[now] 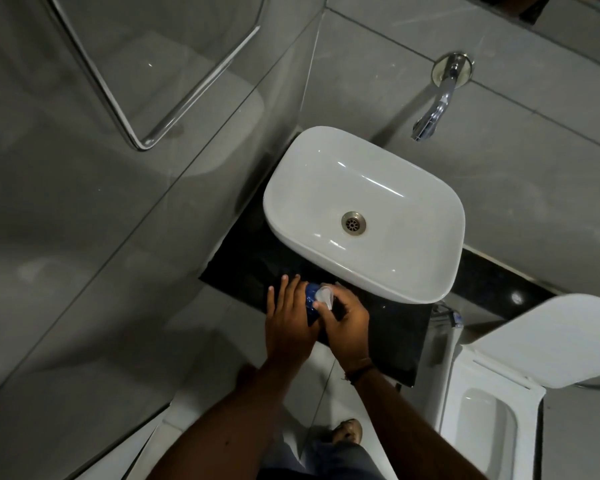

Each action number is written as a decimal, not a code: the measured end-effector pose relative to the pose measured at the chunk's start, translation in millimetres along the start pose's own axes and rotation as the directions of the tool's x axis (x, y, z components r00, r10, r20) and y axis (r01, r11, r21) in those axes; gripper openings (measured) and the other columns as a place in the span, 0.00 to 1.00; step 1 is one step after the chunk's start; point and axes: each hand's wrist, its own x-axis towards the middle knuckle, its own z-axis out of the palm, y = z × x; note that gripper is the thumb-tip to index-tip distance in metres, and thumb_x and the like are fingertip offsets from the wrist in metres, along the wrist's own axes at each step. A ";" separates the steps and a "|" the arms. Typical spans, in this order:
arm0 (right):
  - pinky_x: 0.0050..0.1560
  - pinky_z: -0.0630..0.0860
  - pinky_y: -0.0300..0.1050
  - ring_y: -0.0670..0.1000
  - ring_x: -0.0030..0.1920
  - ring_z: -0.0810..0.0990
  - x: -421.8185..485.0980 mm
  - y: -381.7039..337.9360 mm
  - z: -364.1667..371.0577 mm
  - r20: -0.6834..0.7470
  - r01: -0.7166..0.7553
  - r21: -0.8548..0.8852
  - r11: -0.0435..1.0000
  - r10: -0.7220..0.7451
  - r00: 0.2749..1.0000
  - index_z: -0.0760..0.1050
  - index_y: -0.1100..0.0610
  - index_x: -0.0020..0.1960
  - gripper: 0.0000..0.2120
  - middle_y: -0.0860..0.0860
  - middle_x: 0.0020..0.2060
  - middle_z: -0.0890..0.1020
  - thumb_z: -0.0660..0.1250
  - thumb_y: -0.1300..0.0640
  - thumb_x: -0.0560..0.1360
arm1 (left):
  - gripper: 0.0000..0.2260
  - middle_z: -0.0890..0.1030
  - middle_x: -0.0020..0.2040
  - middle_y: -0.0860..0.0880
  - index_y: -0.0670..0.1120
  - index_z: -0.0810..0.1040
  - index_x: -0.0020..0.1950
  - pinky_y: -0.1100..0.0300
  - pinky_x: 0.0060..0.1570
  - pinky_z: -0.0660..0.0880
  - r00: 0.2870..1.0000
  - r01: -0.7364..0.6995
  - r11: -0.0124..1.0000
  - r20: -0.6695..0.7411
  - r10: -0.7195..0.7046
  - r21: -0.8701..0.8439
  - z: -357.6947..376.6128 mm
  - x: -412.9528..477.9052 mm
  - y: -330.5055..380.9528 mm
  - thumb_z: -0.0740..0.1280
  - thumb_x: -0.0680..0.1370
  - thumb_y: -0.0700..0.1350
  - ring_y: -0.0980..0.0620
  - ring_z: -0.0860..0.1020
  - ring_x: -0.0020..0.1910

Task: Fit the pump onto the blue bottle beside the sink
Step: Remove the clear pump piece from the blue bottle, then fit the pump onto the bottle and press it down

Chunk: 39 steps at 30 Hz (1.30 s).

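Left hand [288, 323]: fingers wrapped on the small blue plastic bottle [311, 299], standing on the black counter [388, 327].
Right hand [345, 322]: fingertips pinching the clear plastic pump [324, 295] above its neck.
Risk: a tilted pump may cross-thread; loose grip lets bottle spin.

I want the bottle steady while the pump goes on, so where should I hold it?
Hold the blue bottle around its body from the left, as the left hand does; that leaves its top clear for the right hand working the pump.
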 end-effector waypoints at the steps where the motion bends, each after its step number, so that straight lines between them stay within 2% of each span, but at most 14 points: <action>1: 0.71 0.75 0.60 0.53 0.69 0.78 0.2 2.1 0.7 -0.009 0.009 -0.040 0.999 -0.010 1.000 0.80 0.42 0.61 0.18 0.30 0.59 0.80 0.75 0.60 0.76 | 0.28 0.75 0.73 0.41 0.40 0.72 0.73 0.38 0.76 0.63 1.000 -0.007 1.000 0.001 0.007 0.008 -0.2 -0.1 0.1 0.64 0.81 0.59 0.42 0.67 0.77; 5: 0.69 0.75 0.53 0.45 0.64 0.77 3.2 0.7 -0.3 -0.029 0.065 -0.142 0.988 -0.070 0.997 0.81 0.45 0.62 0.16 0.35 0.56 0.81 0.75 0.57 0.75 | 0.28 0.76 0.73 0.41 0.40 0.73 0.72 0.37 0.75 0.64 1.000 -0.012 1.000 -0.002 0.012 -0.010 -2.4 0.1 1.4 0.72 0.78 0.55 0.42 0.67 0.77; 7: 0.65 0.75 0.44 0.39 0.61 0.76 4.0 -1.6 -1.8 -0.021 0.083 -0.142 0.986 -0.086 0.996 0.80 0.42 0.60 0.16 0.32 0.54 0.80 0.75 0.56 0.75 | 0.28 0.76 0.73 0.41 0.39 0.73 0.72 0.37 0.75 0.64 1.000 -0.019 1.000 -0.011 0.019 -0.018 -2.1 -0.1 0.9 0.69 0.79 0.56 0.42 0.67 0.77; 11: 0.64 0.70 0.31 0.50 0.59 0.78 7.0 -2.3 -5.7 0.036 0.039 -0.161 0.986 -0.034 0.999 0.83 0.51 0.62 0.15 0.43 0.53 0.83 0.74 0.59 0.75 | 0.34 0.76 0.73 0.41 0.39 0.73 0.72 0.37 0.76 0.62 1.000 0.000 0.998 0.003 0.000 -0.056 -4.9 0.4 1.7 0.50 0.81 0.65 0.41 0.67 0.77; 14: 0.60 0.65 0.21 0.49 0.59 0.77 7.8 -6.3 -8.0 0.053 0.035 -0.215 0.976 -0.025 0.998 0.83 0.52 0.63 0.16 0.43 0.53 0.82 0.73 0.58 0.76 | 0.34 0.76 0.72 0.40 0.39 0.73 0.72 0.37 0.75 0.63 1.000 -0.009 0.998 0.001 0.009 -0.062 -4.8 0.6 2.6 0.52 0.81 0.64 0.41 0.68 0.77; 19: 0.60 0.72 0.36 0.46 0.57 0.76 3.6 -11.6 -6.8 -0.007 0.004 -0.235 0.972 -0.005 1.000 0.83 0.46 0.58 0.14 0.41 0.50 0.82 0.77 0.54 0.73 | 0.32 0.75 0.74 0.41 0.39 0.73 0.73 0.37 0.77 0.61 0.999 -0.005 1.000 0.035 0.006 -0.019 -7.1 -0.7 2.2 0.54 0.81 0.62 0.41 0.67 0.77; 21: 0.57 0.73 0.36 0.46 0.55 0.76 1.8 -14.1 -6.9 -0.019 -0.016 -0.269 0.963 0.011 1.000 0.83 0.44 0.56 0.15 0.40 0.48 0.80 0.80 0.52 0.70 | 0.29 0.74 0.74 0.41 0.39 0.73 0.73 0.38 0.77 0.59 0.999 0.002 1.000 0.053 -0.002 -0.010 -8.5 -0.5 3.0 0.57 0.81 0.59 0.42 0.65 0.78; 25: 0.53 0.80 0.49 0.52 0.49 0.81 0.2 -12.7 -16.4 -0.087 -0.061 -0.281 0.958 0.038 0.996 0.84 0.50 0.44 0.16 0.46 0.44 0.82 0.84 0.45 0.63 | 0.27 0.74 0.74 0.41 0.38 0.72 0.73 0.37 0.77 0.60 0.999 0.006 1.000 0.048 -0.005 -0.030 -10.4 0.7 4.8 0.58 0.80 0.54 0.41 0.65 0.78; 30: 0.63 0.74 0.37 0.46 0.62 0.73 -9.8 -16.7 -17.4 0.085 0.024 -0.262 0.965 -0.002 0.996 0.78 0.49 0.70 0.34 0.45 0.59 0.77 0.79 0.40 0.67 | 0.25 0.76 0.72 0.40 0.38 0.74 0.72 0.35 0.75 0.63 1.000 -0.011 1.000 0.024 0.011 -0.006 -9.6 -1.4 4.9 0.61 0.81 0.53 0.40 0.68 0.76; 32: 0.59 0.78 0.49 0.51 0.57 0.77 -8.5 -18.0 -15.1 0.016 0.027 -0.269 0.963 -0.024 1.000 0.84 0.51 0.58 0.24 0.48 0.53 0.80 0.80 0.41 0.66 | 0.25 0.77 0.72 0.40 0.37 0.74 0.71 0.35 0.74 0.64 1.000 -0.017 1.000 0.013 0.018 -0.012 -9.6 -0.9 5.4 0.60 0.81 0.53 0.39 0.68 0.76; 34: 0.52 0.78 0.55 0.53 0.49 0.78 -5.9 -17.3 -17.3 -0.125 -0.012 -0.246 0.969 -0.019 0.992 0.81 0.53 0.42 0.17 0.49 0.44 0.80 0.82 0.44 0.63 | 0.24 0.76 0.73 0.40 0.38 0.74 0.72 0.36 0.76 0.61 1.000 0.006 0.999 0.014 -0.005 -0.045 -9.1 -0.1 6.0 0.61 0.81 0.51 0.41 0.66 0.77; 36: 0.55 0.78 0.49 0.51 0.50 0.78 -6.3 -14.8 -19.1 -0.102 0.003 -0.248 0.969 -0.029 0.994 0.80 0.52 0.45 0.20 0.48 0.46 0.80 0.83 0.44 0.62 | 0.24 0.75 0.73 0.40 0.38 0.73 0.72 0.36 0.76 0.60 1.000 0.015 0.998 0.016 -0.014 -0.057 -8.5 0.6 4.7 0.60 0.81 0.51 0.41 0.66 0.78; 38: 0.63 0.72 0.34 0.47 0.59 0.75 -8.7 -16.5 -18.9 0.029 0.034 -0.268 0.963 -0.027 0.999 0.81 0.50 0.61 0.30 0.45 0.56 0.79 0.82 0.42 0.63 | 0.25 0.76 0.72 0.40 0.38 0.74 0.72 0.35 0.76 0.62 1.000 -0.006 0.999 0.022 0.006 -0.038 -7.5 -0.6 3.8 0.59 0.81 0.53 0.40 0.67 0.77; 39: 0.65 0.71 0.33 0.47 0.61 0.74 -8.5 -15.2 -17.9 0.065 0.034 -0.271 0.962 -0.017 0.998 0.81 0.49 0.64 0.32 0.45 0.58 0.78 0.81 0.41 0.63 | 0.25 0.76 0.72 0.40 0.37 0.74 0.71 0.35 0.75 0.63 1.000 -0.010 0.999 0.018 0.011 -0.038 -7.3 -1.0 3.8 0.59 0.81 0.54 0.40 0.68 0.77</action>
